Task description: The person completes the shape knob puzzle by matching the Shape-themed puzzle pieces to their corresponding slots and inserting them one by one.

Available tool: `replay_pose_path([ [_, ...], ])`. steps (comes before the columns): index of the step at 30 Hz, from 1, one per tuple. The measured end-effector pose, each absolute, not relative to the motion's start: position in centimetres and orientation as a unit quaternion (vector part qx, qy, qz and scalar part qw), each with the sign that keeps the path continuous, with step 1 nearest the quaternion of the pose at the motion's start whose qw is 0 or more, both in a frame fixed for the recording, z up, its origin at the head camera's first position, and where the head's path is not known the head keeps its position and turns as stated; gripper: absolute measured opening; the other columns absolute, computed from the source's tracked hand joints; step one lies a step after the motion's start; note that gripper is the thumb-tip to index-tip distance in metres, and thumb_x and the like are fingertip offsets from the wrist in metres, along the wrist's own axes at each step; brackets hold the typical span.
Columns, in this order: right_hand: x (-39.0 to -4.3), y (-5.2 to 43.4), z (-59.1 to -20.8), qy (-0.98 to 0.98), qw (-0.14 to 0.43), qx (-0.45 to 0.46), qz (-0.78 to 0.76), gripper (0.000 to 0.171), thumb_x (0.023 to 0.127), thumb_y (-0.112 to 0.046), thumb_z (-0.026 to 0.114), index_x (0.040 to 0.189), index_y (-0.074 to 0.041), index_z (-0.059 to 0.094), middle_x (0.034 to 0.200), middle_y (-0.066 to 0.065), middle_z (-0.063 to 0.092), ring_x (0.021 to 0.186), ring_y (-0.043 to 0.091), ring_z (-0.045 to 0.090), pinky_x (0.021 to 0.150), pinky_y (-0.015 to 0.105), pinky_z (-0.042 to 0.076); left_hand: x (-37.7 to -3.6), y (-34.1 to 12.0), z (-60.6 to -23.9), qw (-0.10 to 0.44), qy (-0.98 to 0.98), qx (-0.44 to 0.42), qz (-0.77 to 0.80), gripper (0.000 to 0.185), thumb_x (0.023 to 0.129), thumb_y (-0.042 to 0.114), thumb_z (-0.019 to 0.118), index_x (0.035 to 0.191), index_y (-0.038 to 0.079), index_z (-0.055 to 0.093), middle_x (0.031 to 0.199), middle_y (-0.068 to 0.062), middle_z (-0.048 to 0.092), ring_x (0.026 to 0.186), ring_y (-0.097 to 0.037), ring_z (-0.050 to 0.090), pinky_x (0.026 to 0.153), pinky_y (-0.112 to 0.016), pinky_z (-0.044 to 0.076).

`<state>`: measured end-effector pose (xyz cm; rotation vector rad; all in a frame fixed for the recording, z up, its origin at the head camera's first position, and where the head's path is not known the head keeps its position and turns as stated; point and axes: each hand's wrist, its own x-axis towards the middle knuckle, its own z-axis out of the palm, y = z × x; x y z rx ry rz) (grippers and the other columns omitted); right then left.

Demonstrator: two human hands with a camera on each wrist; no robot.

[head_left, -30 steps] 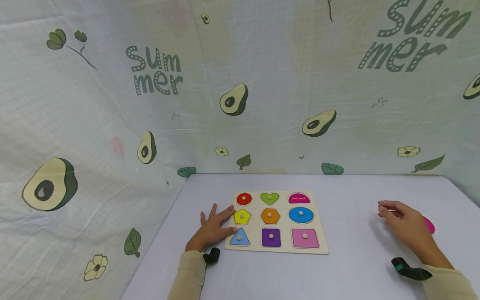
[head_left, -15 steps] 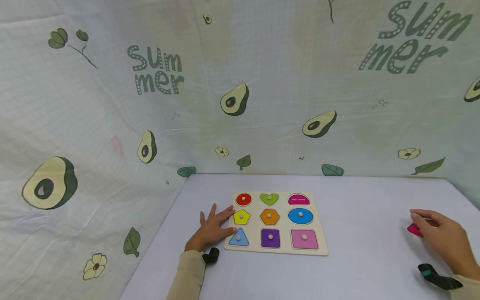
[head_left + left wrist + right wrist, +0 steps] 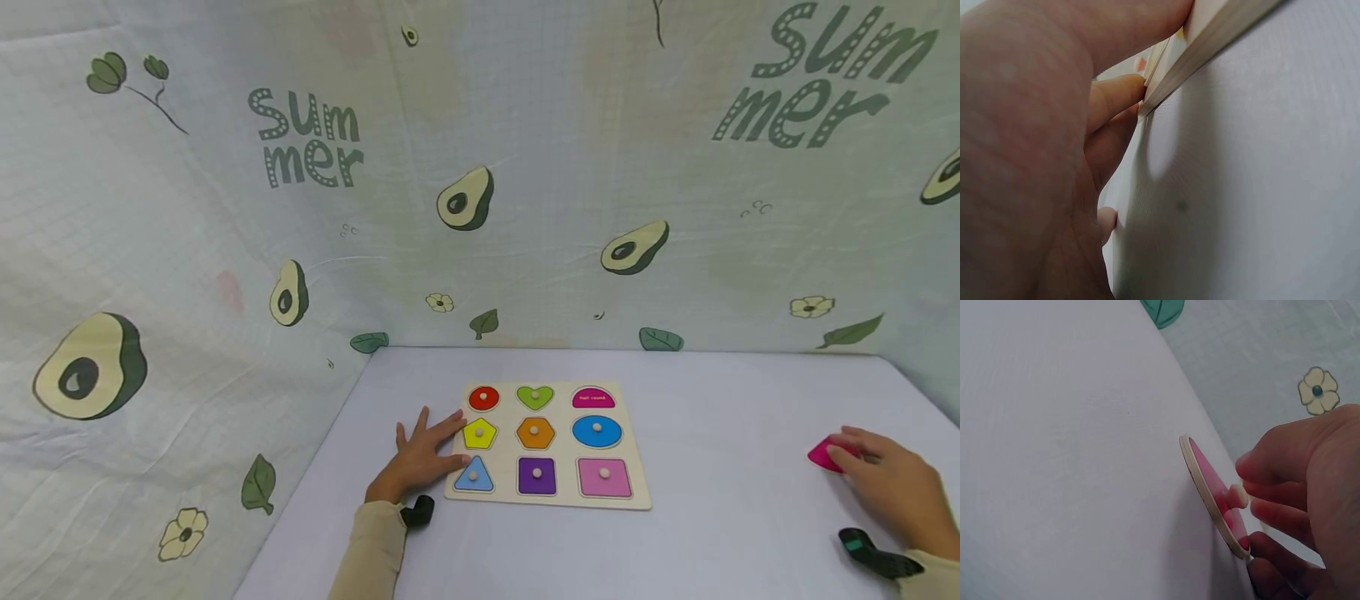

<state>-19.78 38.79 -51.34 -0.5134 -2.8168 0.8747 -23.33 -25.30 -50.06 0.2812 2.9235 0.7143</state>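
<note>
My left hand (image 3: 420, 460) lies with spread fingers at the left edge of the wooden puzzle board (image 3: 551, 498). Its thumb and forefinger touch the board near the blue triangle (image 3: 474, 476) and yellow pentagon (image 3: 479, 432). Off to the right, my right hand (image 3: 896, 483) pinches a pink half-round puzzle piece (image 3: 823, 455) by its knob (image 3: 1239, 496). The piece is tilted, its shadow falling on the white table in the right wrist view. On the board, the pink half-round recess (image 3: 593, 400) shows printed lettering and no knob.
Other knobbed pieces sit in the board, among them a red circle (image 3: 483, 399), green heart (image 3: 535, 399), blue oval (image 3: 597, 433) and pink rectangle (image 3: 604, 479). A printed cloth (image 3: 540, 283) hangs behind the white table (image 3: 720, 467).
My right hand moved right to the pink half-round piece and took hold of its knob; the piece has tipped up. My left hand stayed on the board's edge.
</note>
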Motion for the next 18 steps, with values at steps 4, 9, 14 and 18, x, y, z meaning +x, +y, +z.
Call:
replay_pose_path([
  [4,-19.63,38.79,-51.63,-0.945,0.073,-0.157,0.277,0.057,0.103,-0.030,0.055,0.135,0.017,0.047,0.147,0.039,0.033,0.138,0.060,0.021,0.103,0.075,0.024,-23.25,-25.31,-50.10,0.060,0.966,0.094,0.233,0.076,0.084,0.059,0.070,0.150,0.027,0.050,0.159,0.010,0.038,0.152,-0.042,0.001,0.109,-0.072,-0.014],
  [9,-19.21,38.89,-51.46,-0.956,0.111,-0.122,0.241,0.049,0.101,-0.025,0.057,0.126,0.017,0.053,0.138,0.040,0.041,0.128,0.063,0.033,0.098,0.074,0.029,-23.09,-25.30,-50.18,0.065,0.966,0.092,0.235,0.076,0.084,0.059,0.070,0.150,0.027,0.050,0.159,0.010,0.037,0.152,-0.041,0.000,0.110,-0.071,-0.015],
  [14,-19.28,39.01,-51.33,-0.958,0.119,-0.120,0.231,0.049,0.101,-0.026,0.058,0.124,0.017,0.054,0.133,0.043,0.044,0.123,0.064,0.037,0.096,0.073,0.032,-22.94,-25.17,-49.90,0.064,0.966,0.089,0.235,0.076,0.084,0.058,0.070,0.150,0.027,0.050,0.159,0.010,0.037,0.152,-0.041,0.000,0.110,-0.071,-0.015],
  [18,-19.43,38.98,-51.24,-0.956,0.129,-0.119,0.234,0.051,0.101,-0.028,0.058,0.124,0.016,0.054,0.132,0.043,0.045,0.122,0.064,0.038,0.095,0.072,0.033,-23.07,-25.23,-49.86,0.063,0.966,0.092,0.235,0.076,0.084,0.058,0.070,0.150,0.027,0.049,0.159,0.010,0.037,0.152,-0.041,0.000,0.109,-0.071,-0.015],
])
